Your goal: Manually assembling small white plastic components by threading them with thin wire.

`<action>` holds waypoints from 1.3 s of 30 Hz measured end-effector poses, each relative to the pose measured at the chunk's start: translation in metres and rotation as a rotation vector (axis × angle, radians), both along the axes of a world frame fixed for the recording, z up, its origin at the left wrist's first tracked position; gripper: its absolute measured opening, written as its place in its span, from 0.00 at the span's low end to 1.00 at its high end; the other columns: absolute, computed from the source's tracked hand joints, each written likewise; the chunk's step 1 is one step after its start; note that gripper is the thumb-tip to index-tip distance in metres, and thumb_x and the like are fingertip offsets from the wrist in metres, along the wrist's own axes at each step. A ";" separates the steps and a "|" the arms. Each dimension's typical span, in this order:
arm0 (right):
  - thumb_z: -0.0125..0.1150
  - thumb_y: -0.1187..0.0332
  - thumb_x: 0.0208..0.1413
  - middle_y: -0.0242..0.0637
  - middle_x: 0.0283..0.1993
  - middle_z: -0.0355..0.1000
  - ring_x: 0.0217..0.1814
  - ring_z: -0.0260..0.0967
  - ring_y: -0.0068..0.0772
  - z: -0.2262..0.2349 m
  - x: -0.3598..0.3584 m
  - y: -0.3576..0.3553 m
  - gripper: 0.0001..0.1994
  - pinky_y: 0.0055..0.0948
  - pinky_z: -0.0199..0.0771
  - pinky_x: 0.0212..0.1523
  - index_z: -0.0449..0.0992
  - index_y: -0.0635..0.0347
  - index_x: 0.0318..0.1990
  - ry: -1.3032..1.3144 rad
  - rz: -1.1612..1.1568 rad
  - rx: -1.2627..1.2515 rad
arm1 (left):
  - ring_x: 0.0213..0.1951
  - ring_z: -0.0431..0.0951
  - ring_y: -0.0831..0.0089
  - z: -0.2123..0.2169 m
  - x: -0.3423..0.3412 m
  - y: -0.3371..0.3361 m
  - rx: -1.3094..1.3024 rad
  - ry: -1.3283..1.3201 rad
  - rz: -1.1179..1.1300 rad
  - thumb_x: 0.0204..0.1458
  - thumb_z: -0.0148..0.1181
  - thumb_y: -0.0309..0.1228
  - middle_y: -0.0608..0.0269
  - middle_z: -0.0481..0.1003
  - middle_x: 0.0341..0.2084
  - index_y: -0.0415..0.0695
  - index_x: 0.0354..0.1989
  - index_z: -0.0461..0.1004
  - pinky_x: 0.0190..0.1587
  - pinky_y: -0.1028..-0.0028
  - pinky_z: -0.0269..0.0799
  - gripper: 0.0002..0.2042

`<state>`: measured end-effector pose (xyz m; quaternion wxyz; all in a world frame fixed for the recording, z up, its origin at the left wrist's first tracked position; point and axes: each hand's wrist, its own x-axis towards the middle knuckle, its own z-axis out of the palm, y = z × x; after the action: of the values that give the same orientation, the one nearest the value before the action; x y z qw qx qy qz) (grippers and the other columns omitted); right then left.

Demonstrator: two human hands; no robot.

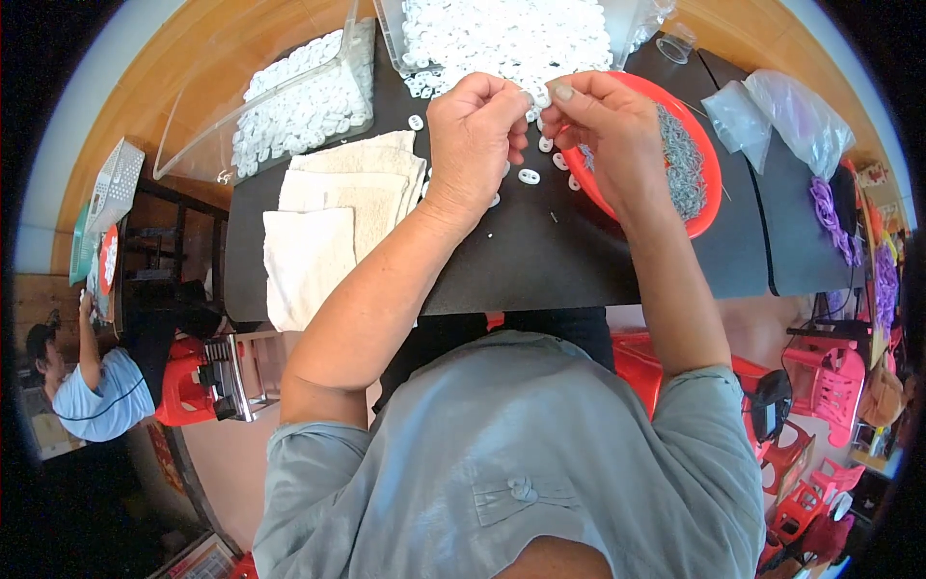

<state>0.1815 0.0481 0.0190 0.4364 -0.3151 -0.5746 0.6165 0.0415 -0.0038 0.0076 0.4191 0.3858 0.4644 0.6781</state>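
At the far middle of the dark table, my two hands meet over small white oval plastic pieces with two holes. My right hand [612,125] pinches one white oval piece [541,96] between thumb and fingers. My left hand [473,135] is closed, thumb and forefinger pinched right beside that piece; whatever is in its fingertips is too small to make out. Loose ovals, such as a white oval piece [529,177], lie below the hands. Under my right wrist stands a red basin [712,198] filled with small grey parts [683,164], partly hidden by my hand.
A clear bin [386,43] heaped with white ovals stands beyond my hands; another clear bin [362,106] lies left. Folded cream cloths [309,246] rest near my left forearm. Clear plastic bags [796,111] lie far right. At far left, another person [101,386] sits working.
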 end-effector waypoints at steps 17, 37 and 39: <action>0.57 0.67 0.59 0.33 0.25 0.71 0.24 0.70 0.25 0.014 0.025 0.013 0.09 0.18 0.64 0.24 0.75 0.64 0.34 0.031 0.333 -0.096 | 0.23 0.78 0.74 0.007 0.000 0.000 0.206 -0.047 -0.367 0.45 0.65 0.18 0.54 0.78 0.25 0.32 0.41 0.75 0.21 0.81 0.70 0.13; 0.61 0.67 0.56 0.32 0.20 0.64 0.18 0.64 0.25 0.025 0.017 -0.010 0.09 0.17 0.52 0.16 0.71 0.64 0.30 0.105 0.330 -0.204 | 0.22 0.82 0.67 0.009 -0.003 -0.007 0.311 -0.044 -0.346 0.43 0.69 0.20 0.50 0.79 0.23 0.35 0.33 0.73 0.17 0.83 0.65 0.11; 0.61 0.68 0.56 0.32 0.20 0.64 0.18 0.64 0.25 0.024 0.017 -0.011 0.09 0.16 0.51 0.16 0.71 0.65 0.31 0.126 0.338 -0.192 | 0.20 0.77 0.72 0.010 -0.002 -0.009 0.298 -0.046 -0.338 0.42 0.70 0.20 0.54 0.78 0.23 0.36 0.33 0.73 0.18 0.82 0.66 0.11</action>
<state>0.1989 0.0371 0.0432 0.3296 -0.2151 -0.5295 0.7515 0.0398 -0.0126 0.0174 0.4757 0.5004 0.2779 0.6679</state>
